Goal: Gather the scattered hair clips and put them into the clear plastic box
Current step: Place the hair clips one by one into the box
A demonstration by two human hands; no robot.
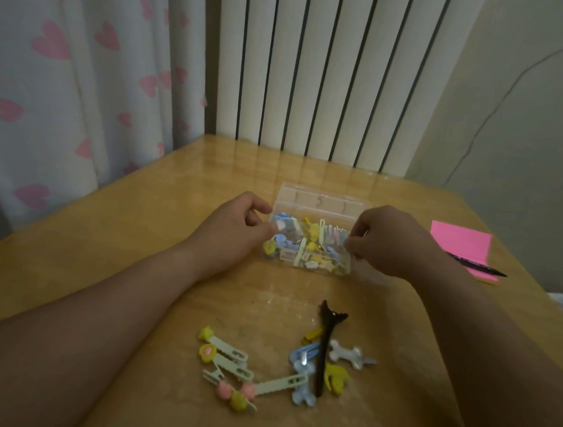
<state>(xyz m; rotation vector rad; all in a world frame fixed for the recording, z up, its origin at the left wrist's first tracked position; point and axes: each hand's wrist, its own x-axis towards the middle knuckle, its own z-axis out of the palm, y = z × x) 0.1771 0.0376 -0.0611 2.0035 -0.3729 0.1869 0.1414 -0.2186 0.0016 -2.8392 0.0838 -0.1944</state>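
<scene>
The clear plastic box [319, 203] stands in the middle of the table, its lid raised at the back, with several small coloured clips inside. My left hand [237, 229] pinches the box's left end and my right hand [390, 244] pinches its right end. Nearer to me lie scattered hair clips: a long black clip [326, 345], pale green clips with pink and yellow charms [228, 363], a silvery bone-shaped clip [345, 353], a yellow clip [336, 378] and a light blue clip [302, 392].
The wooden table [133, 233] ends at a white radiator [320, 79] and a heart-print curtain [63, 72]. A pink sticky-note pad [461, 244] with a dark pen [478, 266] lies at the right, near the wall.
</scene>
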